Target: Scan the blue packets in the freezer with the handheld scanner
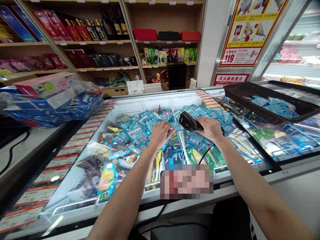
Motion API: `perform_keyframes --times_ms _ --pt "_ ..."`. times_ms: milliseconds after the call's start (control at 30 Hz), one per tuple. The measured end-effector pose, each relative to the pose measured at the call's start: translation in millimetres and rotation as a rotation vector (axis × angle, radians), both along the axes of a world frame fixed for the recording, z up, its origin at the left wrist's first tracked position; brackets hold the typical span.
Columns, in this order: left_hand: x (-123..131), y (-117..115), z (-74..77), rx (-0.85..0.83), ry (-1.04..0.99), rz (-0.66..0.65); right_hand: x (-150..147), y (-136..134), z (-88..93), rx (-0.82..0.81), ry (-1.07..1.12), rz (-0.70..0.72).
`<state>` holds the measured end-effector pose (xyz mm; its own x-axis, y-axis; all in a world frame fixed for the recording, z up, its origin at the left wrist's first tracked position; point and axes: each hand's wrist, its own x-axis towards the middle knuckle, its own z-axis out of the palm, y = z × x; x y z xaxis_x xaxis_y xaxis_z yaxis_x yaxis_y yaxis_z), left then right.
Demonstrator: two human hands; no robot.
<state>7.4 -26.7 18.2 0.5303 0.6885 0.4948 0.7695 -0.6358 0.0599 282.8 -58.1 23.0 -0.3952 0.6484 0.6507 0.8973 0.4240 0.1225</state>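
Note:
My right hand [211,129] is wrapped round the grip of a black barcode scanner [188,122], whose head points left. A black cord trails down from it. My left hand [160,134] is just left of the scanner, over a spread of small blue packets [138,135]. Its fingers are bent and the thumb stands apart; no held thing shows in it, though the fingertips are partly hidden. The packets lie in a loose heap across the glass top of a chest freezer [67,196], on both sides of my hands.
A dark brown basket [275,115] with more blue packets stands at the right. Plastic-wrapped boxes [52,100] are stacked at the left. A blurred-out patch [186,181] covers something at the freezer's near edge. Shelves [100,42] with bottles and boxes line the back.

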Motion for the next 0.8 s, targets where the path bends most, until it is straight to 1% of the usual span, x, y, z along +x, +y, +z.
perform_keyframes --times_ms 133,267,400,500,600,800 --pt "0 4 -7.4 0.007 -0.027 0.073 0 1 -0.7 0.002 -0.003 0.021" --pt "-1 9 -13.6 -0.053 0.011 0.082 -1 1 -1.3 0.000 -0.003 0.022" --pt "-4 13 -15.1 -0.052 -0.019 0.087 -2 0 -0.8 -0.012 -0.009 0.013" --pt "-7 16 -15.3 -0.087 -0.077 0.104 -2 0 -0.8 -0.017 -0.014 0.020" --pt "-10 17 -14.6 -0.138 -0.193 0.115 -2 0 -1.7 -0.013 -0.012 0.033" --pt "-15 16 -9.7 -0.331 -0.585 0.091 -2 0 -2.5 -0.003 -0.012 0.045"
